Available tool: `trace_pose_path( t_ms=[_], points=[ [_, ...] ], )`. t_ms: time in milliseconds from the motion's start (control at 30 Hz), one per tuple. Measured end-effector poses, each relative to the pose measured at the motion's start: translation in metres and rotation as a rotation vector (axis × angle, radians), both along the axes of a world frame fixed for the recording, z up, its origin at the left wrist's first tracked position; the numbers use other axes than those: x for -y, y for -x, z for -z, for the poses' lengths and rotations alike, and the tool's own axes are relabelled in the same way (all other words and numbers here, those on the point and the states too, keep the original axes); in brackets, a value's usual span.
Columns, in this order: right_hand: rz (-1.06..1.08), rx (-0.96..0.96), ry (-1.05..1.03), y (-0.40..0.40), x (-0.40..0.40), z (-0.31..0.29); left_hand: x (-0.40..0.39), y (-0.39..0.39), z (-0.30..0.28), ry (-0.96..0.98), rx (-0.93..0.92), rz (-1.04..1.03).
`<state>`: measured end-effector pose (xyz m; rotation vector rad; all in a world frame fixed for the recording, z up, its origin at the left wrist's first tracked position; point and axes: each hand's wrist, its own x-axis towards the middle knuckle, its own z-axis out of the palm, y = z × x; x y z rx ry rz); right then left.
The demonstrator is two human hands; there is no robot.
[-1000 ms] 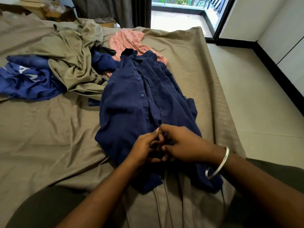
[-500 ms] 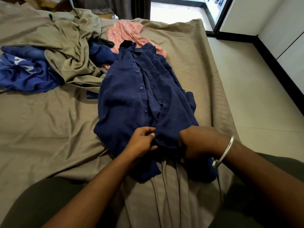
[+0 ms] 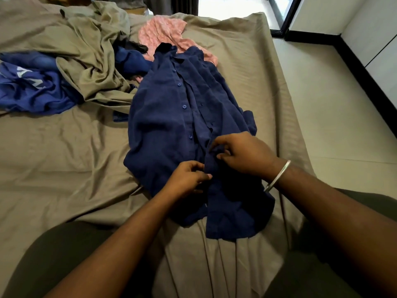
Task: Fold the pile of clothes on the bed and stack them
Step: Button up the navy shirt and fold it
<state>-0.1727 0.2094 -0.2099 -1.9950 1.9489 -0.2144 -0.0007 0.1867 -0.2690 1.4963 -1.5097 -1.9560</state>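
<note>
A navy button-up shirt (image 3: 171, 117) lies lengthwise on the bed, collar away from me, its front partly buttoned. My left hand (image 3: 185, 181) pinches the shirt's front edge near the lower buttons. My right hand (image 3: 242, 153), with a silver bangle on the wrist, pinches the opposite front edge just above and to the right. Behind the shirt lies the pile: a pink garment (image 3: 165, 33), a dark blue garment (image 3: 131, 61), a khaki garment (image 3: 86, 54) and a blue printed shirt (image 3: 30, 87).
The bed is covered with a wrinkled tan sheet (image 3: 53, 158). Its right edge drops to a pale tiled floor (image 3: 335, 117). A glass door with a dark frame stands at the far end. My knees show at the bottom.
My right hand has moved up and left along the shirt's front to a new spot on the edge. My left hand stays at the lower front. The camera has tilted slightly.
</note>
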Motion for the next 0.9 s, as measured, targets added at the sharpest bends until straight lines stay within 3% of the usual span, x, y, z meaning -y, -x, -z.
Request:
trace_pose_path(
  t_ms=[167,333,533,767,900],
  points=[
    [-0.055,0.011,-0.082,0.002,0.0,0.011,-0.002,-0.004,-0.003,0.012,0.038,0.129],
    [0.064,0.055,0.107,0.001,0.001,0.016,0.0,-0.006,-0.018,-0.052,0.012,0.017],
    [0.19,0.192,0.214,-0.008,-0.016,0.015,0.017,-0.034,-0.017,0.323,0.269,-0.26],
    [0.131,0.2,-0.197,-0.038,-0.035,0.019,0.012,-0.046,-0.013,0.49,0.537,-0.023],
    [0.158,0.277,-0.296,-0.062,-0.043,0.044,0.008,-0.045,-0.012,0.448,0.525,0.0]
  ],
)
